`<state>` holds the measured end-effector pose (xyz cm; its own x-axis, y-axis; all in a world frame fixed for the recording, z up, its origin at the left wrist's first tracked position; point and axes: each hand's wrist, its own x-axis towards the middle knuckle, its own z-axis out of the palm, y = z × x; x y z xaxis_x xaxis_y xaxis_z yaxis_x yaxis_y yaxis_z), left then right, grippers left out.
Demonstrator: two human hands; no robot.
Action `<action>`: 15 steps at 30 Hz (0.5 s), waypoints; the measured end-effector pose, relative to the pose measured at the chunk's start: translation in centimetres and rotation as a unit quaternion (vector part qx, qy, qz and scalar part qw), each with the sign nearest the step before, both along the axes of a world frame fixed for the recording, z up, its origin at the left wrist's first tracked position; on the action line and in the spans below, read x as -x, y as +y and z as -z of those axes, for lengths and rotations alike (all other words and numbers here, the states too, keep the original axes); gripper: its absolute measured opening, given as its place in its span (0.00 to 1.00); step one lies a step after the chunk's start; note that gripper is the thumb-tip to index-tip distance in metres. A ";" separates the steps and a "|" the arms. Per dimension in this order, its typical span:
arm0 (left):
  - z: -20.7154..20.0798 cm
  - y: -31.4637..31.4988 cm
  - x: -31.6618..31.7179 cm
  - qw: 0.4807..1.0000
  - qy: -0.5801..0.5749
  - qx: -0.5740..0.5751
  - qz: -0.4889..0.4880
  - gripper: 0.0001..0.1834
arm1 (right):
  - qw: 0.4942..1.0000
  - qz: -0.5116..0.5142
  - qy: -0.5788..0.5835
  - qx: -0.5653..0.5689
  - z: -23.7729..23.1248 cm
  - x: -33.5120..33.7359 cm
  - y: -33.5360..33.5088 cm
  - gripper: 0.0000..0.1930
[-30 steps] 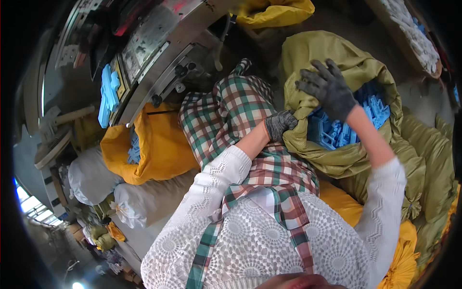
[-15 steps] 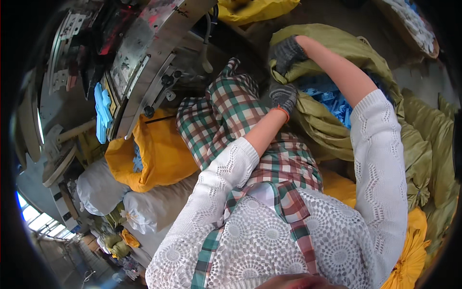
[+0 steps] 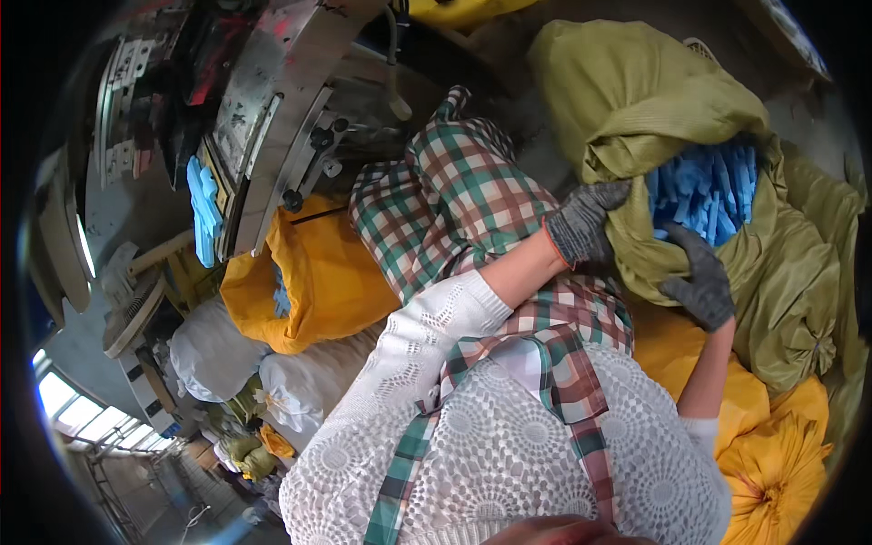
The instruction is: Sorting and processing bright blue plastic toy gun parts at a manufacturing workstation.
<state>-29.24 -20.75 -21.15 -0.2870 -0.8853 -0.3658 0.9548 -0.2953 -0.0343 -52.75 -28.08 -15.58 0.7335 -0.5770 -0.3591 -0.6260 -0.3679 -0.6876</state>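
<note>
Landmark = olive sack point(image 3: 627, 100). Left hand point(image 3: 589, 222), grey glove: fingers closed on the fabric at the sack's left rim. Right hand point(image 3: 701, 280), also gloved: at the near rim, thumb and fingers parted with rim fabric between them; can't tell if it's pinching.

Olive sack: mouth open toward the person, upper side bulging and folded over. Blue plastic pieces point(image 3: 713, 186) packed inside, visible through the mouth.

Right of the sack: more olive sacking point(image 3: 795, 291), gathered into a knot. On its near side: yellow sack point(image 3: 772, 495), tied shut. Left of it: checked apron point(image 3: 481, 182) over the lap, then orange sack point(image 3: 341, 282), open, some blue pieces point(image 3: 280, 295) inside. Further left and nearer: two white sacks point(image 3: 209, 350).

Grey floor point(image 3: 804, 118) shows beyond the sack, to its right. Metal machine point(image 3: 263, 118) well off to its left, flat blue part point(image 3: 204, 213) at its edge. Bright windows point(image 3: 82, 400) far left of the sack.
</note>
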 end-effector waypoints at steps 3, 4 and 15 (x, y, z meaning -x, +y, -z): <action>0.3 -1.0 0.5 1.000 0.023 -0.002 -0.003 0.16 | 0.993 0.094 0.014 -0.066 -0.3 2.3 0.5 0.38; 0.7 -1.6 0.0 0.999 0.037 0.011 -0.013 0.16 | 0.996 0.058 0.011 -0.059 -0.2 2.4 0.3 0.38; -2.6 -2.7 -7.2 0.063 -0.973 0.221 0.005 0.44 | 0.970 -0.038 0.201 0.131 4.5 0.5 2.3 0.20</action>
<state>-21.99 -23.46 -18.59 -0.0811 -0.9357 0.3434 -0.9772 0.1425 0.1577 -53.30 -25.78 -20.12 0.6085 -0.6370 -0.4732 -0.7885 -0.5522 -0.2707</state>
